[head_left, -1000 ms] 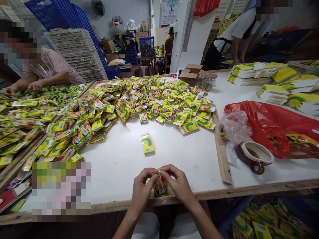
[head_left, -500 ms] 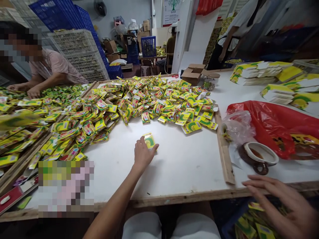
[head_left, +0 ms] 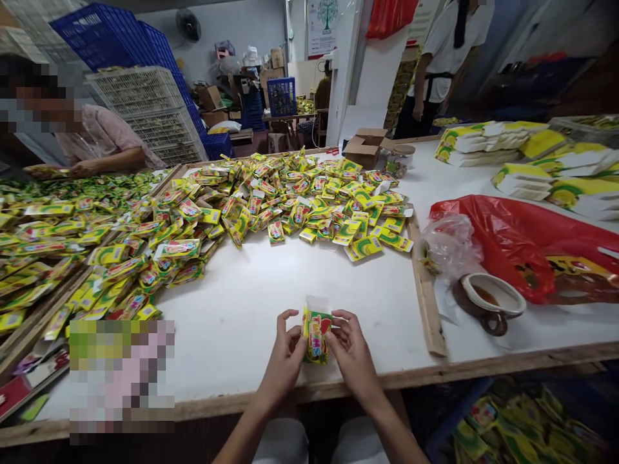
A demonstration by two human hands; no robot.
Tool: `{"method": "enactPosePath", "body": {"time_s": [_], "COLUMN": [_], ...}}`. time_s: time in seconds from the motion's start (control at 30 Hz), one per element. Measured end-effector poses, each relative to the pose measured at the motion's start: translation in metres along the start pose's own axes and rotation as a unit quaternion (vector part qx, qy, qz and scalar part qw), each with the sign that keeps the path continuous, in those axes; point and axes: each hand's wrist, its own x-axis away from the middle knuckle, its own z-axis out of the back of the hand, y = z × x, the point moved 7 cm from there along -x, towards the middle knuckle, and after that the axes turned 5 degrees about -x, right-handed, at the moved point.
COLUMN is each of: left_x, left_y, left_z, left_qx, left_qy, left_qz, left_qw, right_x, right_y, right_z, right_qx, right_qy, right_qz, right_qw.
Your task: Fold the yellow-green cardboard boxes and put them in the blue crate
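Note:
Between both hands I hold a small yellow and green printed box above the near part of the white table. Its white top flap stands up, and a red picture and colourful lettering face me. My left hand grips the box's left edge with thumb and fingers. On the other edge, my right hand is closed, its thumb on the front face. Beyond them spreads a big heap of similar boxes, several with white flaps sticking out.
A wooden strip edges the right side. Past it stand a brown cup of dark liquid and a red plastic bag. A blue crate of boxes sits low right. Another person works at the left.
My left hand has drawn a box back from mid-table towards me. My right hand has come in from above the crate and now holds the box too.

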Motion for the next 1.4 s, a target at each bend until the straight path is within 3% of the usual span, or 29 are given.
{"method": "enactPosePath", "body": {"time_s": [0.13, 0.33, 0.53, 0.7, 0.9, 1.27, 1.4], "left_x": [0.002, 0.004, 0.002, 0.003, 0.004, -0.003, -0.002], "left_y": [0.002, -0.005, 0.007, 0.007, 0.017, 0.018, 0.012], "left_z": [0.004, 0.012, 0.023, 0.031, 0.029, 0.035, 0.034], "left_qx": [-0.022, -0.071, -0.132, -0.125, -0.199, -0.178, -0.144], "left_qy": [-0.017, -0.073, 0.006, 0.061, 0.070, 0.135, 0.125], "left_qz": [-0.019, 0.004, -0.049, -0.065, -0.080, -0.032, -0.028], "left_qw": [0.999, 0.995, 0.990, 0.988, 0.974, 0.974, 0.981], "right_x": [-0.002, -0.001, -0.010, -0.009, -0.005, -0.014, -0.010], "right_y": [0.000, -0.007, -0.018, -0.014, -0.026, -0.028, -0.024], "right_z": [-0.005, -0.013, -0.028, -0.032, -0.039, -0.042, -0.039], "right_qx": [0.034, 0.095, 0.128, 0.068, 0.114, 0.142, 0.118], "right_qy": [-0.030, -0.111, -0.112, -0.077, -0.105, -0.049, -0.051], "right_qz": [0.014, 0.022, 0.059, 0.050, 0.079, 0.028, 0.029], "right_qw": [0.999, 0.989, 0.984, 0.993, 0.985, 0.988, 0.991]}}
